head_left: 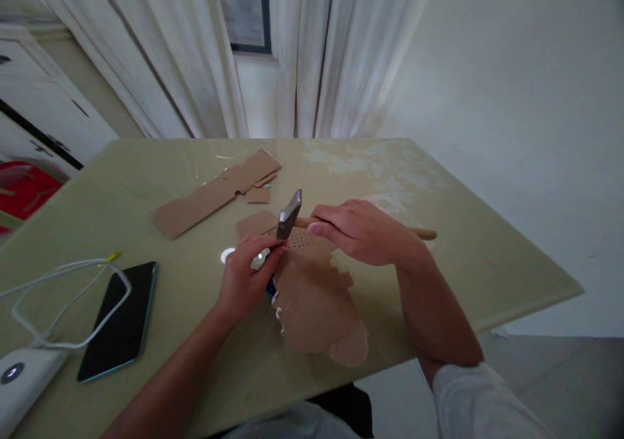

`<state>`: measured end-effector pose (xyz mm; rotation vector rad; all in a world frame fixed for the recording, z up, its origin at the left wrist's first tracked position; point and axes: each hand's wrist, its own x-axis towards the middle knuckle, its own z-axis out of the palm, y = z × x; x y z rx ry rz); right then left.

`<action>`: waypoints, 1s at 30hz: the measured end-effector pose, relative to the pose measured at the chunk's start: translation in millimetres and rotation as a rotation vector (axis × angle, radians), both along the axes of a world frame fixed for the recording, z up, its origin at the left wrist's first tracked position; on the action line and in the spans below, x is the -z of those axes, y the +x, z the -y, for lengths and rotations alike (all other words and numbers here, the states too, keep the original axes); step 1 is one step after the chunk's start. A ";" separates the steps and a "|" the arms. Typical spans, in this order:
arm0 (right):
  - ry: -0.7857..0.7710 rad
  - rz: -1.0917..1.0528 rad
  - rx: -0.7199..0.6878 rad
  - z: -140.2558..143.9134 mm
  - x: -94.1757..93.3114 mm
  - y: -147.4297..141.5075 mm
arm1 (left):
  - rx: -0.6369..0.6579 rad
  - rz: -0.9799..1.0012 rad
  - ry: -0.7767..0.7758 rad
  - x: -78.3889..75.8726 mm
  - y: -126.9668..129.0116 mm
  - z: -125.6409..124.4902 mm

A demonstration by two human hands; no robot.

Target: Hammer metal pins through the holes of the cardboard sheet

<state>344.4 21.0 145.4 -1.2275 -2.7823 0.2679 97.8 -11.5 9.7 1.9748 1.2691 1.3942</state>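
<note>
My right hand [358, 231] is wrapped round the wooden handle of a hammer [290, 214], held level with its metal head to the left. The head is right above the fingertips of my left hand [251, 270], which are pinched together; whatever is between them is too small or hidden to make out. Those fingertips rest at the upper left edge of an uneven brown cardboard piece [316, 302]. Rows of small dark holes mark its upper part. Something shiny shows between my left thumb and fingers, and a bit of blue lies below them.
A long cardboard strip [214, 195] and smaller scraps [257, 223] lie behind my left hand. A small white disc [227, 255] is beside it. At the left are a dark-screened tablet [119, 325], a white cable [73, 345] and a white device [29, 384]. Clear plastic [390, 205] lies behind my right hand.
</note>
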 end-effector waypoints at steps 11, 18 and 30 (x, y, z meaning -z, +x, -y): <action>-0.029 -0.006 -0.009 1.6 -1.9 -0.8 | 0.007 -0.011 -0.019 -0.4 -0.5 -0.2; -0.025 0.002 0.000 3.2 -3.9 -0.8 | -0.001 -0.009 -0.028 -1.2 -1.2 0.2; -0.011 -0.038 0.011 6.0 -4.4 -1.2 | 0.005 0.004 -0.010 3.3 -1.8 -1.2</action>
